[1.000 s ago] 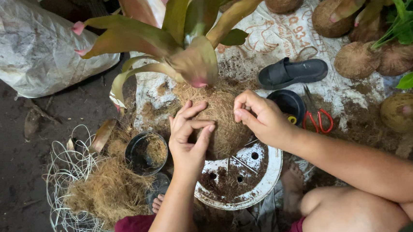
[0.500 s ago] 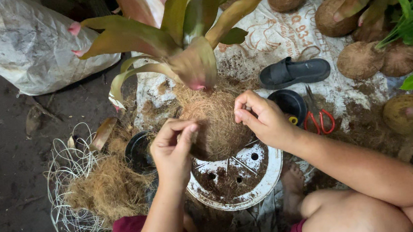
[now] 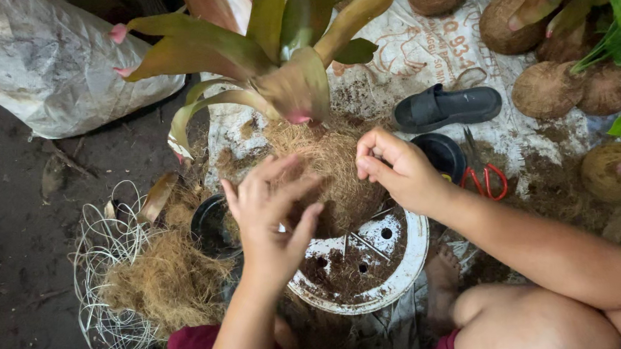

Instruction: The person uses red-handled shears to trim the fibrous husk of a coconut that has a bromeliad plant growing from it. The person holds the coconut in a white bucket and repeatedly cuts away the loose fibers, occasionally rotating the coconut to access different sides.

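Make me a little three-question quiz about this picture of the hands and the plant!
1. True or false: the left hand holds the red-handled scissors.
2. What sits on the round white plastic dish with holes? A) a black sandal B) a brown coconut-fibre ball under the red-green leafy plant C) a wire coil
3. Fill in: the right hand pinches at the fibre ball's ____ side.

Key
1. False; the scissors lie on the printed white sack.
2. B, the brown coconut-fibre ball.
3. Right, as the picture shows it.
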